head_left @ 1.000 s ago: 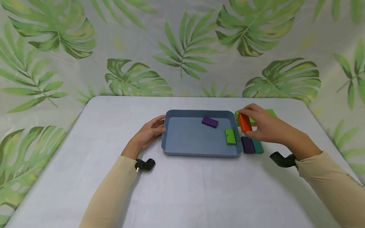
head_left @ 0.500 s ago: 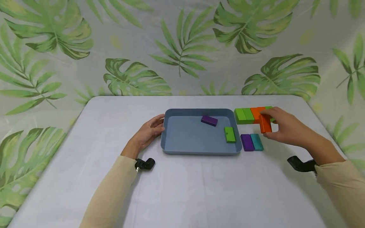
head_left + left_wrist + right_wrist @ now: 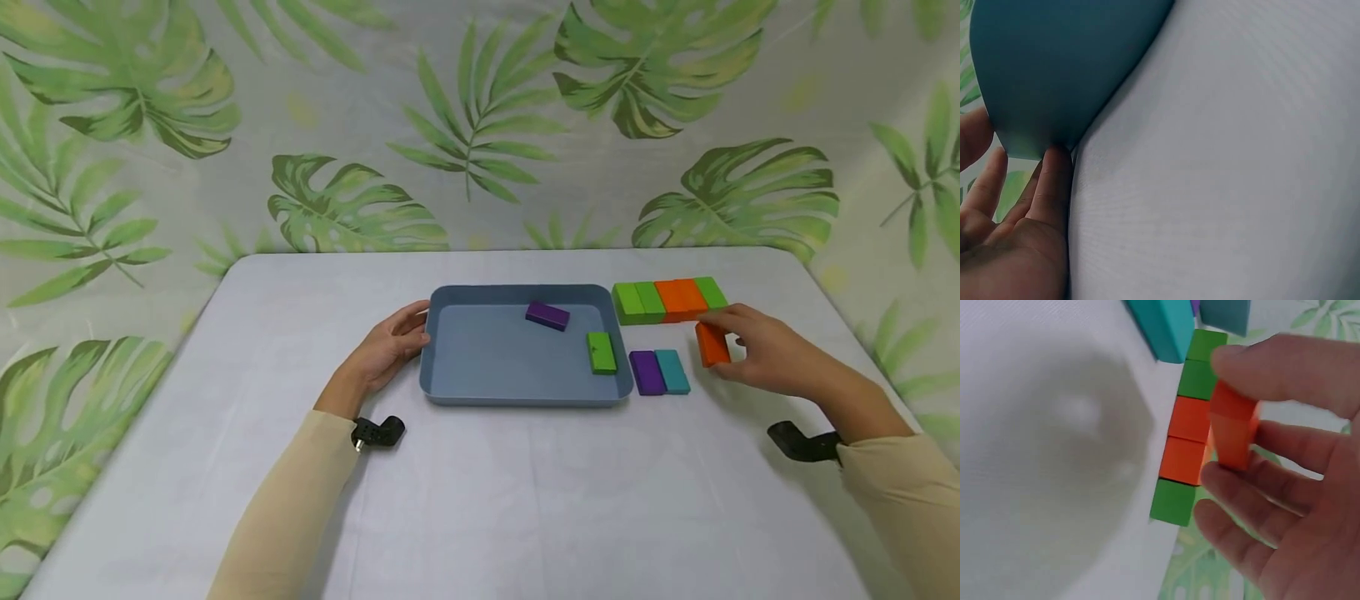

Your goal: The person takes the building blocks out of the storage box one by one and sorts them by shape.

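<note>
My right hand pinches an orange rectangular block between thumb and fingertips, to the right of the tray. In the right wrist view this orange block stands between the thumb and the fingers, overlapping a row of blocks beyond it. My left hand lies at the left end of a shallow blue-grey tray, fingertips touching its outer wall; the left wrist view shows the fairly straight fingers against the tray wall. Inside the tray lie a purple block and a green block.
Behind the right hand stands a row of green blocks and orange blocks, side by side near the tray's back right corner. A purple block and a teal block lie together right of the tray. White cloth covers the table.
My right hand has moved right and slightly toward me with the orange block, away from the tray, uncovering the row of blocks. The left hand stays at the tray's left end.
</note>
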`<state>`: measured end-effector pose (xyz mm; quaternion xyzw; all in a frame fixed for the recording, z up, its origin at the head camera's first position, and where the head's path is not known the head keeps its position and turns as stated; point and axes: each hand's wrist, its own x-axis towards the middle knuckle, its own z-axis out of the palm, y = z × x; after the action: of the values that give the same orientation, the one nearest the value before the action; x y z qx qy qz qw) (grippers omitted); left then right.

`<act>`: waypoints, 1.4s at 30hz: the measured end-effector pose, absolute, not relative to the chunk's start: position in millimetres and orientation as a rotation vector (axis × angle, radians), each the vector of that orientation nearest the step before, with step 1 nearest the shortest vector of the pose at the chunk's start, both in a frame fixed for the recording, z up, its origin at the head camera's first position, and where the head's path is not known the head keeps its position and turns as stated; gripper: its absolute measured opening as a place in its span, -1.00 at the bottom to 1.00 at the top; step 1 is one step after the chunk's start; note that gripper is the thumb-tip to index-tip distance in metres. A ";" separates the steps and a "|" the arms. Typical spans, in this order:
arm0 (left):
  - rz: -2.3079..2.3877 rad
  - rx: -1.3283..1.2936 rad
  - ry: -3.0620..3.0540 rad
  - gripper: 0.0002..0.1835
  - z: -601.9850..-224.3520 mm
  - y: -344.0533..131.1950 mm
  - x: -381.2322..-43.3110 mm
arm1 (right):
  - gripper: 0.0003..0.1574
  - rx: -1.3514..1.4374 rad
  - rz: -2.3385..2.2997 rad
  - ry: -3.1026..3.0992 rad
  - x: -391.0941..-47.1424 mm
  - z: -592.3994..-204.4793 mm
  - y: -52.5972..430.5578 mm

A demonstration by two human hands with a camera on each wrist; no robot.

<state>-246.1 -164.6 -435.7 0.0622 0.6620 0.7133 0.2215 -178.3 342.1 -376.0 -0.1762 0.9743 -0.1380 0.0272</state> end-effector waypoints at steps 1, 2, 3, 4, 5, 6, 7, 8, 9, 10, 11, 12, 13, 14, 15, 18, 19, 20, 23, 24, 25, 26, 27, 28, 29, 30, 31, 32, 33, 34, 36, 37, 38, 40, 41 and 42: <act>1.973 0.169 1.833 -0.25 -435.9 -165.1 -246.1 | -0.22 -0.546 -0.409 3.000 -179.4 -377.7 342.6; 1.978 0.164 1.833 -0.25 -436.1 -165.7 -246.1 | -0.22 -0.538 -0.394 2.988 -180.5 -379.4 342.7; 1.978 0.164 1.837 -0.25 -436.2 -166.2 -246.2 | -0.22 -0.528 -0.381 2.974 -181.7 -381.3 342.8; 1.979 0.166 1.839 -0.25 -436.6 -166.7 -246.5 | -0.22 -0.518 -0.372 2.959 -183.1 -383.4 343.0; 1.981 0.165 1.838 -0.25 -436.4 -167.1 -246.2 | -0.22 -0.504 -0.362 2.940 -184.4 -385.5 343.1; 1.980 0.165 1.840 -0.25 -436.4 -167.4 -245.9 | -0.21 -0.489 -0.359 2.919 -185.8 -387.8 343.2; 1.982 0.164 1.838 -0.25 -436.3 -167.6 -245.6 | -0.21 -0.477 -0.355 2.901 -187.1 -389.9 343.4; 1.983 0.161 1.835 -0.25 -436.1 -167.8 -245.2 | -0.21 -0.465 -0.357 2.888 -188.0 -391.5 343.2; 1.984 0.160 1.833 -0.25 -436.1 -167.9 -244.9 | -0.21 -0.457 -0.364 2.877 -189.0 -393.2 343.3; 1.985 0.159 1.829 -0.25 -436.0 -167.9 -244.7 | -0.21 -0.449 -0.369 2.870 -189.7 -394.6 343.6; 1.986 0.156 1.826 -0.25 -436.0 -167.8 -244.4 | -0.20 -0.442 -0.374 2.865 -190.1 -395.5 343.6; 1.984 0.157 1.826 -0.24 -436.1 -167.7 -244.5 | -0.20 -0.438 -0.380 2.863 -190.3 -396.2 343.6; 1.985 0.156 1.822 -0.24 -436.1 -167.5 -244.4 | -0.20 -0.436 -0.386 2.866 -190.2 -396.6 343.7; 1.985 0.156 1.820 -0.24 -436.0 -167.3 -244.4 | -0.20 -0.437 -0.394 2.869 -189.7 -396.7 343.6; 1.985 0.157 1.820 -0.24 -435.9 -167.1 -244.4 | -0.20 -0.437 -0.399 2.870 -189.1 -396.8 343.5; 1.987 0.153 1.818 -0.24 -435.2 -166.6 -244.0 | -0.19 -0.435 -0.421 2.859 -186.7 -396.7 342.7; 1.988 0.154 1.818 -0.24 -435.0 -166.4 -243.8 | -0.19 -0.435 -0.427 2.852 -186.1 -396.7 342.5; 1.987 0.156 1.819 -0.24 -435.2 -166.2 -244.1 | -0.18 -0.440 -0.433 2.846 -185.4 -396.4 341.9; 1.983 0.170 1.820 -0.24 -435.7 -165.4 -244.5 | -0.18 -0.467 -0.430 2.836 -184.5 -396.0 341.0; 1.983 0.172 1.819 -0.24 -435.9 -165.2 -244.6 | -0.19 -0.481 -0.427 2.834 -184.5 -395.7 340.4; 1.984 0.175 1.817 -0.24 -436.0 -165.0 -244.5 | -0.19 -0.501 -0.422 2.834 -184.5 -395.3 339.8; 1.987 0.177 1.814 -0.24 -436.2 -164.7 -244.5 | -0.20 -0.518 -0.422 2.835 -184.6 -394.9 339.0; 1.990 0.176 1.812 -0.24 -436.1 -164.5 -244.2 | -0.20 -0.529 -0.417 2.835 -184.6 -394.9 338.8; 1.992 0.175 1.811 -0.24 -435.9 -164.4 -243.9 | -0.21 -0.538 -0.420 2.833 -184.5 -394.7 338.3; 1.994 0.175 1.812 -0.24 -435.6 -164.2 -243.6 | -0.21 -0.546 -0.424 2.833 -184.4 -394.5 337.8; 1.996 0.176 1.812 -0.24 -435.3 -164.2 -243.7 | -0.22 -0.551 -0.426 2.834 -184.0 -394.3 337.3; 1.996 0.178 1.812 -0.24 -434.9 -164.1 -243.8 | -0.22 -0.557 -0.427 2.837 -183.6 -394.5 337.5; 1.995 0.180 1.813 -0.24 -434.6 -164.0 -243.9 | -0.22 -0.560 -0.429 2.841 -183.0 -394.7 337.7; 1.993 0.182 1.815 -0.25 -434.4 -164.0 -244.2 | -0.22 -0.565 -0.430 2.845 -182.5 -395.0 338.0; 1.991 0.184 1.817 -0.25 -434.3 -164.1 -244.4 | -0.22 -0.574 -0.436 2.850 -182.0 -395.2 338.1; 1.989 0.182 1.814 -0.24 -434.3 -164.3 -244.6 | -0.22 -0.588 -0.447 2.855 -181.5 -396.3 338.9; 1.987 0.183 1.815 -0.24 -434.5 -164.4 -244.8 | -0.22 -0.594 -0.453 2.856 -181.3 -396.9 339.3; 1.986 0.182 1.814 -0.24 -434.8 -164.5 -244.7 | -0.22 -0.596 -0.459 2.854 -181.3 -397.5 339.5; 1.983 0.183 1.813 -0.24 -435.5 -164.8 -244.7 | -0.21 -0.601 -0.471 2.849 -180.9 -398.6 340.0; 1.983 0.184 1.812 -0.24 -435.9 -164.8 -244.9 | -0.21 -0.599 -0.476 2.843 -180.6 -398.8 340.1; 1.981 0.184 1.812 -0.24 -436.5 -164.8 -244.9 | -0.20 -0.599 -0.478 2.840 -180.2 -398.9 340.2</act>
<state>-244.9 -164.8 -436.5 0.0667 0.6563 0.7176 0.2232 -180.2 340.2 -398.9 -0.2025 0.9606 -0.1618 0.1000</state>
